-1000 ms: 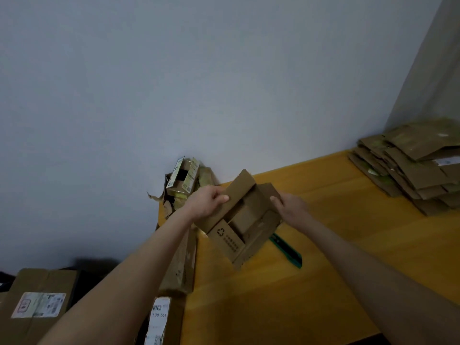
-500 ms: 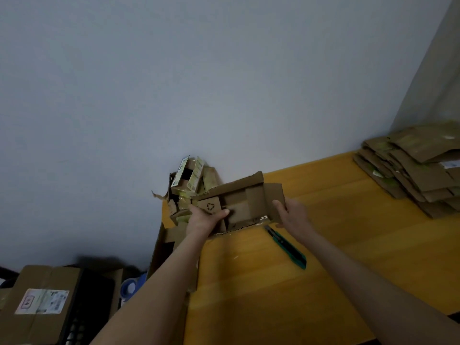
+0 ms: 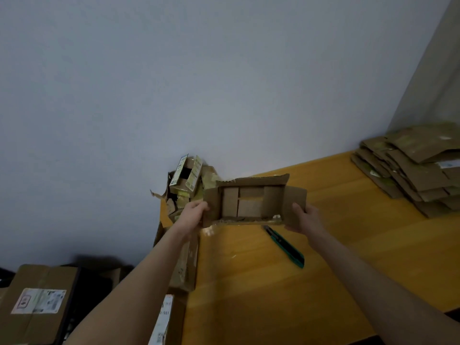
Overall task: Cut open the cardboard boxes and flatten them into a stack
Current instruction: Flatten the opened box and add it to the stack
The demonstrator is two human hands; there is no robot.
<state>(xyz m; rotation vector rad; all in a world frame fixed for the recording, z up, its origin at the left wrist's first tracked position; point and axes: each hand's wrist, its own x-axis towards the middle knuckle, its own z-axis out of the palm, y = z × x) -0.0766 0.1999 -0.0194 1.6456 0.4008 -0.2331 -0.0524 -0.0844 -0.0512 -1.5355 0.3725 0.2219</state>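
Right now the left hand (image 3: 193,215) grips the left end flap of a small brown cardboard box (image 3: 249,202), fingers curled round the flap's edge. The right hand (image 3: 305,220) grips the right end flap, thumb laid on the near face and fingers hidden behind. Both forearms reach forward with the wrists about level. The box hangs in the air between them, its open inside turned toward the camera, above the far left part of the yellow wooden table (image 3: 273,300).

The box looks light and thin-walled, stiff across its panels but floppy at the creases. Its ragged lower edge would probably tear if pulled hard. Holding the end flaps close to their folds seems the surest grip for pressing it flat.

A teal-handled utility knife (image 3: 286,246) lies on the table just below the box, between the arms, and neither hand touches it. At the far left corner a heap of small uncut cartons (image 3: 186,178) leans against the wall. On the far right of the table sits a stack of flattened brown cardboard sheets (image 3: 418,170).
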